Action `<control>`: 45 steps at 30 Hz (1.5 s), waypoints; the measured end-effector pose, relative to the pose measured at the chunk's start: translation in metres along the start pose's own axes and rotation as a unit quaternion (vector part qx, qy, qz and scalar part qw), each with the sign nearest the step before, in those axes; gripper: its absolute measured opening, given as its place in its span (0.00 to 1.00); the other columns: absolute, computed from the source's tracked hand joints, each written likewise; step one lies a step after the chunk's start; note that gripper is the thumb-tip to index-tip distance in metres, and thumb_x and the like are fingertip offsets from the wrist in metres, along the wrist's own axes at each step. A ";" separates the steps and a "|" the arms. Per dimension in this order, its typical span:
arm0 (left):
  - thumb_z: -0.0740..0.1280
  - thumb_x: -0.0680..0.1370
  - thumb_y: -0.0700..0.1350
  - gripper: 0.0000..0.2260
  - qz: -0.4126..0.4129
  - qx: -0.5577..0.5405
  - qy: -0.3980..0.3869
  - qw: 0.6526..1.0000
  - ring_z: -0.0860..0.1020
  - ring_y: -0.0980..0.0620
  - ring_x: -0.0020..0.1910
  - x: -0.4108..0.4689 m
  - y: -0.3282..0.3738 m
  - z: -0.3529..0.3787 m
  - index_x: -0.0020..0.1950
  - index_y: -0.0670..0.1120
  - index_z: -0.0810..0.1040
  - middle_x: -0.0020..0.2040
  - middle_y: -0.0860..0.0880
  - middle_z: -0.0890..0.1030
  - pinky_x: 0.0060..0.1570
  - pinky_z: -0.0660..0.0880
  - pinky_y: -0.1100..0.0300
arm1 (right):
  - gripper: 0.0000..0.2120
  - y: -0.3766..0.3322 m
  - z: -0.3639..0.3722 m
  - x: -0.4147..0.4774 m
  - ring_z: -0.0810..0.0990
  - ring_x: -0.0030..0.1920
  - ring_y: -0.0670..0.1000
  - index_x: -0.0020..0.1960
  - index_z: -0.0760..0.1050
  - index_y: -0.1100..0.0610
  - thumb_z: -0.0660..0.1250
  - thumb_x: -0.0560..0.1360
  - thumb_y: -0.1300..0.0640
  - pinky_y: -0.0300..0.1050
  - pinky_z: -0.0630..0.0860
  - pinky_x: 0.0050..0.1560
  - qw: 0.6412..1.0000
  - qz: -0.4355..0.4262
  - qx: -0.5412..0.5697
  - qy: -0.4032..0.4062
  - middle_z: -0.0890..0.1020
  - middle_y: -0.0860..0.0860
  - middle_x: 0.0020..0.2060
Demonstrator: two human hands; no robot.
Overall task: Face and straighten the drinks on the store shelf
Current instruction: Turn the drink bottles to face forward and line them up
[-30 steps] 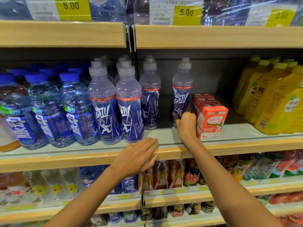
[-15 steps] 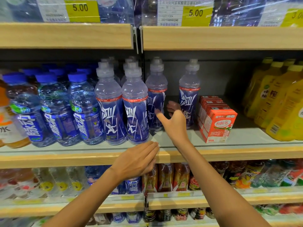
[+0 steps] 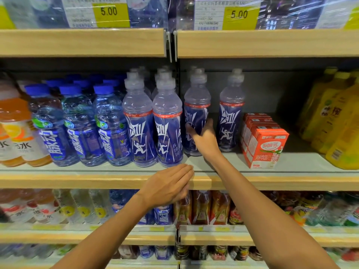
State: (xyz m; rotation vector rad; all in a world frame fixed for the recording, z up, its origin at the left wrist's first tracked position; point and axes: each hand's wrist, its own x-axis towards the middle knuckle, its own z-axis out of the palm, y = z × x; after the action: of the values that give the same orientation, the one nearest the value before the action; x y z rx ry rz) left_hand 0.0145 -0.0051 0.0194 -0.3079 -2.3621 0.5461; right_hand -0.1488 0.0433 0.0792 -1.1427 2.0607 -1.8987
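**Fingers clamped on the set-back bottle; left hand idle**

Head view.
- Fingers [image 3: 210,122] of the right hand [image 3: 204,137] curl round the right side of a purple-label sports bottle [image 3: 196,101], and the thumb lies across the left half of the label. The grip is low on the label, well below the cap.
- The gripped bottle stands upright, set back from the shelf's front edge [image 3: 272,182]. It is behind the line of the front pair [image 3: 138,121] of like bottles just to its left.
- A second set-back bottle [image 3: 231,111] stands apart on its right. Beyond that, the red cartons [image 3: 265,146] sit nearer the front edge.
- Left hand [image 3: 167,186]: fingers straight and together, palm down, at the shelf's front edge, holding nothing. I cannot tell whether it presses on the edge or only hovers there.

Judgement: the step in hand looks like drawing this bottle forward into the front line and squaring its label outward. The hand hides part of the label, so its facing is uncertain.

Risks from here:
- The grip is low on a tall, slim bottle. A quick pull could rock the top backward or sideways into the second set-back bottle.
- The front pair stands close on the left. A slanted slide could nudge one of them toward the front edge, where no visible lip would stop it.
- A twist with the thumb alone may slip on the glossy label and leave the bottle half-turned.
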 end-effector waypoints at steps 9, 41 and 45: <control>0.65 0.77 0.46 0.11 -0.179 -0.146 -0.090 0.969 0.79 0.50 0.50 0.017 0.011 -0.029 0.58 0.44 0.77 0.55 0.48 0.80 0.42 0.75 0.57 | 0.11 -0.020 -0.060 -0.048 0.80 0.40 0.40 0.47 0.68 0.48 0.69 0.74 0.46 0.32 0.75 0.35 0.997 -0.063 -0.010 0.033 0.79 0.44 0.42; 0.78 0.57 0.49 0.21 -0.304 -0.898 0.127 0.293 0.79 0.46 0.36 0.113 -0.014 -0.097 0.45 0.41 0.80 0.42 0.45 0.81 0.41 0.78 0.57 | 0.34 -0.016 -0.065 -0.140 0.80 0.59 0.56 0.64 0.76 0.55 0.68 0.67 0.32 0.55 0.75 0.61 0.827 0.141 0.405 -0.364 0.81 0.56 0.58; 0.76 0.62 0.50 0.21 -0.208 -0.944 0.111 0.232 0.79 0.47 0.37 0.117 -0.017 -0.089 0.49 0.41 0.77 0.44 0.45 0.79 0.43 0.77 0.55 | 0.42 -0.011 -0.043 -0.143 0.77 0.58 0.62 0.69 0.65 0.63 0.71 0.68 0.36 0.65 0.67 0.65 0.721 0.160 0.475 -0.479 0.76 0.62 0.59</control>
State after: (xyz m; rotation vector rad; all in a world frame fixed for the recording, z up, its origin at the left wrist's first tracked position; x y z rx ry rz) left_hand -0.0135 0.0485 0.1548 -0.5420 -1.1609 -2.6197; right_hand -0.0665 0.1628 0.0420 -0.9896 0.5122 -1.3306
